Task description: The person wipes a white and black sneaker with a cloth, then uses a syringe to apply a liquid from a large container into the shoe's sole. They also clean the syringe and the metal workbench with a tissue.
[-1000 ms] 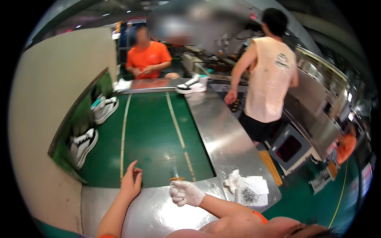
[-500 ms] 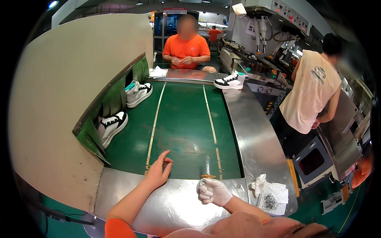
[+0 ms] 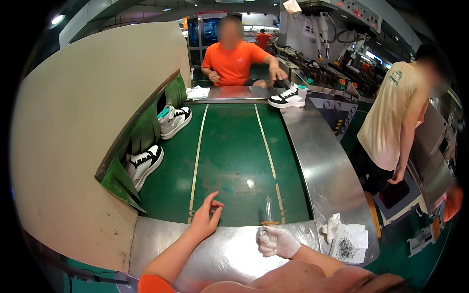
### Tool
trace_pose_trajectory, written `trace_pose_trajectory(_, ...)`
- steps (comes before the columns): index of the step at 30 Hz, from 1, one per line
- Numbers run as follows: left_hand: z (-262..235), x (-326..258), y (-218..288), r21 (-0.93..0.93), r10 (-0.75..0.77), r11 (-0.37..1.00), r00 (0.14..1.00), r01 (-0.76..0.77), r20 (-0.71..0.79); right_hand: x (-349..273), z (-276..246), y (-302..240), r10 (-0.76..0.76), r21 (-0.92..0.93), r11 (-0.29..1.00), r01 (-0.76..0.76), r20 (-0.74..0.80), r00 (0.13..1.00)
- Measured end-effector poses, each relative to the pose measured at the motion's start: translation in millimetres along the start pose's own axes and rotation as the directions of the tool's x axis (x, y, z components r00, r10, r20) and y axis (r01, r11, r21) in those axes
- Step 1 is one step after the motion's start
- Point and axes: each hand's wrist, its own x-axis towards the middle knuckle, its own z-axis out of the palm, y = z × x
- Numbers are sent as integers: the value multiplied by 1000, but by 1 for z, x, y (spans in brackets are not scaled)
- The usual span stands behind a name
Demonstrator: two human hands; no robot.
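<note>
My left hand (image 3: 206, 218) is bare and hangs over the near edge of the green belt (image 3: 229, 161). Its fingers are loosely bent and apart, with nothing in them. A white glove covers my right hand (image 3: 277, 241), which is closed over the metal front ledge. From that fist rises a clear syringe (image 3: 268, 209) with a brownish flange, tip pointing away from me; its lower end is hidden by the fingers. On the left, a white and black sneaker (image 3: 146, 165) pokes partly out from green flaps, and a second sneaker (image 3: 175, 121) lies beyond it.
A third sneaker (image 3: 289, 96) stands on the metal rim (image 3: 325, 161) at the far right, near a seated co-worker's hand (image 3: 278, 73). White cloths (image 3: 349, 244) with black specks lie at right. Green flaps (image 3: 117, 176) hang from a beige hood. Another person stands right, by machines.
The seated co-worker has stretched an arm toward the far sneaker. The person at right has turned and lowered an arm. The view has shifted slightly; my hands keep much the same pose.
</note>
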Motion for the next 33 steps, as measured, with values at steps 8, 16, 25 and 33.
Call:
trace_pose_trajectory(8, 4, 2, -9, 0, 42, 999, 999, -42, -5, 1, -3, 2, -18, -20, 1000, 19, 33, 999)
trace_pose_trajectory(16, 4, 3, -7, 25, 41, 999, 999, -41, 4, 2, 1, 5, -47, -71, 996, 45, -28, 999)
trace_pose_trajectory(25, 9, -1, -7, 141, 120, 982, 992, -122, 25, 3, 3, 10, -73, -149, 987, 63, -62, 995)
trace_pose_trajectory(33, 11, -9, 6, 442, 351, 832, 935, -334, 47, 7, 9, 12, -190, -218, 966, 140, -230, 954)
